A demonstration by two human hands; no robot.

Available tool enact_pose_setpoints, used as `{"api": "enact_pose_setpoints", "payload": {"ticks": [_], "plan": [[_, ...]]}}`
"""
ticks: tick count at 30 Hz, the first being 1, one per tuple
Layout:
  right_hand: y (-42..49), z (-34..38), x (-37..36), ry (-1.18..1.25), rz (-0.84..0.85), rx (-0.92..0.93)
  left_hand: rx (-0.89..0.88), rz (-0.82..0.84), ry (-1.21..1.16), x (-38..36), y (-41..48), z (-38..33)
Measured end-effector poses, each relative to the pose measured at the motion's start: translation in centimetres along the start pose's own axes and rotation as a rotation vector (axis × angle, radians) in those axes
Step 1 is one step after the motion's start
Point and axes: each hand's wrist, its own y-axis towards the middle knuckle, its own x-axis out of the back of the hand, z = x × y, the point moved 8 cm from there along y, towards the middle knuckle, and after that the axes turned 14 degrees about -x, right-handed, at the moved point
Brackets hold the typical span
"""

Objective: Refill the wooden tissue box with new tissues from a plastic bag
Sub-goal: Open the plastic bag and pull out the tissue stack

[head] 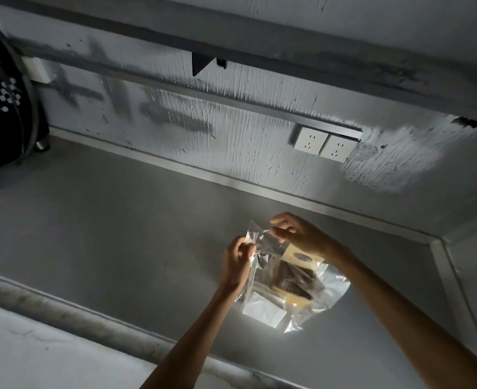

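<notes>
A clear plastic bag [327, 290] lies on the grey countertop [119, 234] in a patch of bright light. Inside it I see a wooden tissue box [299, 272] with an oval opening on its pale top and a dark side, and a white pack of tissues [264, 308] at the bag's near end. My left hand [236, 262] pinches the near side of the bag's mouth. My right hand [296, 233] pinches the far side of the mouth. The two hands hold the opening close together, a little above the counter.
A rough grey wall runs behind the counter with two white sockets [324, 144]. A dark appliance with metal feet [4, 108] stands at the far left. A raised wall edge [450, 276] bounds the counter on the right, and a rounded front lip [91, 318] runs along the near side.
</notes>
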Motion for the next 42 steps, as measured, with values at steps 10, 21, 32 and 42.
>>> {"api": "enact_pose_setpoints", "payload": {"ticks": [10, 21, 32, 42], "plan": [[-3.5, 2.1, 4.4, -0.351, -0.363, 0.095, 0.032, 0.105, -0.104, -1.2, 0.4, 0.1], [-9.0, -1.3, 2.1, -0.176, -0.244, -0.024, 0.103, -0.111, 0.220, 1.6, -2.3, -4.1], [-7.8, -0.8, -1.6, -0.080, 0.114, -0.260, 0.480, 0.046, -0.340, -1.7, -10.4, -5.1], [-6.2, -3.7, -2.0, -0.742, -0.108, -0.301, 0.419, 0.268, -0.006, -1.1, -11.4, -6.6]]}}
